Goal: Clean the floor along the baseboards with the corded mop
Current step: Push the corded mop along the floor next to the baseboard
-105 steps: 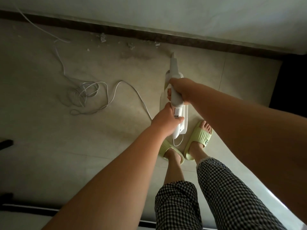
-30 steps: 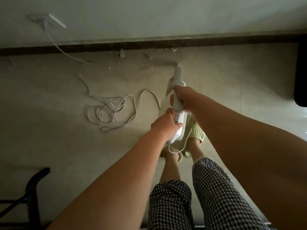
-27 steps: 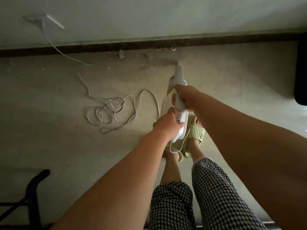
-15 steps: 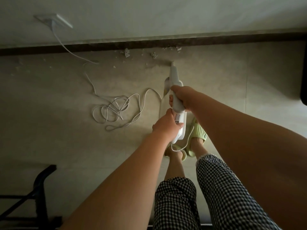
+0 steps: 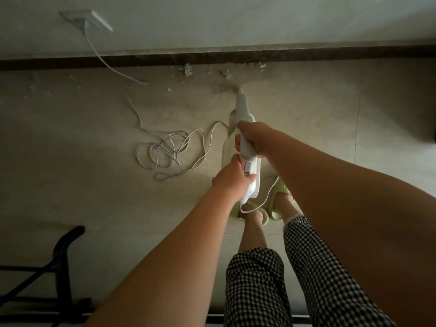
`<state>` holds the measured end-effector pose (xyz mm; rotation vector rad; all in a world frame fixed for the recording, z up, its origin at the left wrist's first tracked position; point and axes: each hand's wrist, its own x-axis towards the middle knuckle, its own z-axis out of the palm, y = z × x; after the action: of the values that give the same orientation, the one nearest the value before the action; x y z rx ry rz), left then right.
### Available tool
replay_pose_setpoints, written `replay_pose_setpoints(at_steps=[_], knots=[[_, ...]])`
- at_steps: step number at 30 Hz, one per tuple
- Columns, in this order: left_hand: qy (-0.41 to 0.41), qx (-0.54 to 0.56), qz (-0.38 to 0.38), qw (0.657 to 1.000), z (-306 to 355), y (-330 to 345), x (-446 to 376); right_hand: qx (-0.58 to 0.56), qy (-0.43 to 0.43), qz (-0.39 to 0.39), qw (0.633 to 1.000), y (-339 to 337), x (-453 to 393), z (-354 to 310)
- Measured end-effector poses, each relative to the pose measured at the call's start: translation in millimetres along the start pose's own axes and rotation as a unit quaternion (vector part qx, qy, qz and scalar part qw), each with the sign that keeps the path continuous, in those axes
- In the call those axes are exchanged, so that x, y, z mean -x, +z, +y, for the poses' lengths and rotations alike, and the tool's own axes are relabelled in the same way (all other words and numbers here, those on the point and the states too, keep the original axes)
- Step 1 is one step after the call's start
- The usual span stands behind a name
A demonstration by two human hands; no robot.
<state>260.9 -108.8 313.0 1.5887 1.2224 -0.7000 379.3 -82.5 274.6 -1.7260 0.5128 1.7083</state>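
Cord (image 5: 169, 149) left of mop (image 5: 245, 138) (debris (image 5: 187, 69) beside baseboard (image 5: 306, 56)).

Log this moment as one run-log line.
left hand: grips mop handle | right hand: grips mop body | mop tip: short of baseboard | debris: uncleared | cord: coiled left

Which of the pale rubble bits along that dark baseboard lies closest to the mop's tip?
The small grey crumb, just up-left of the white corded mop tip. The bigger chunk lies farther left; the scattered bits hug the dark baseboard.
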Motion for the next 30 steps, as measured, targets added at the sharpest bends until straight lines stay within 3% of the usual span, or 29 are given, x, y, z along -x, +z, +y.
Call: replay_pose_setpoints(at_steps=[30], knots=[[-0.022,0.074,0.042,0.996,-59,-28,9,0.082,-0.011,-0.026,0.996,79,-14,18]])
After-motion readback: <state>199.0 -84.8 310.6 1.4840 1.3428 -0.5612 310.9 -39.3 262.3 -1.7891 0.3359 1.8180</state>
